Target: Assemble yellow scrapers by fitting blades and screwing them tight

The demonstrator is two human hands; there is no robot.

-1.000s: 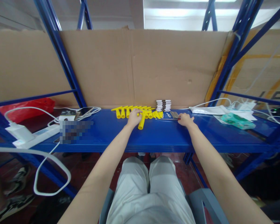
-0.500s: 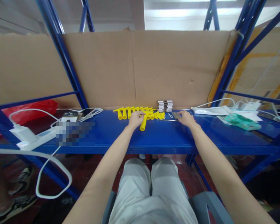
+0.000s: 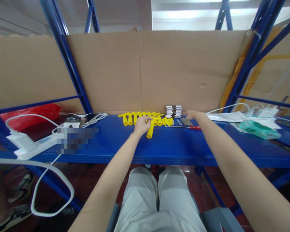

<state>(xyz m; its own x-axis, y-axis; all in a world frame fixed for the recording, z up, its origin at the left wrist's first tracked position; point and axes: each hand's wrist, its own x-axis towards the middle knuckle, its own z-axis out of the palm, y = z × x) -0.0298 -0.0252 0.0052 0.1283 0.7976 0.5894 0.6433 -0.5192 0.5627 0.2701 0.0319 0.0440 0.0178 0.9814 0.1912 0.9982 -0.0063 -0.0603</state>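
Since half a second ago, the right hand (image 3: 192, 114) has slid back toward the cardboard, baring the handle of a red-handled tool (image 3: 195, 128) on the shelf (image 3: 166, 143). On my feed the left hand (image 3: 142, 125) stays pinched on one yellow T-shaped piece (image 3: 149, 130), its open tube end toward me, in front of the yellow row (image 3: 130, 120). I cannot tell whether the right fingers are together or apart, or clamped on anything; they are beside a flat grey item (image 3: 186, 121). Left of that, a small dark item (image 3: 178, 121) carries slanting white marks, too small for me to read. Small yellow pieces (image 3: 168, 121) lie next to it, and behind stands a white stack (image 3: 173, 111) with dark bands, no word legible to me. Farther right, I see a teal packet (image 3: 259, 129) whose print blurs out; the far-right cardboard (image 3: 277, 72) shows orange stripes and a dark stroke I can't make into a letter.
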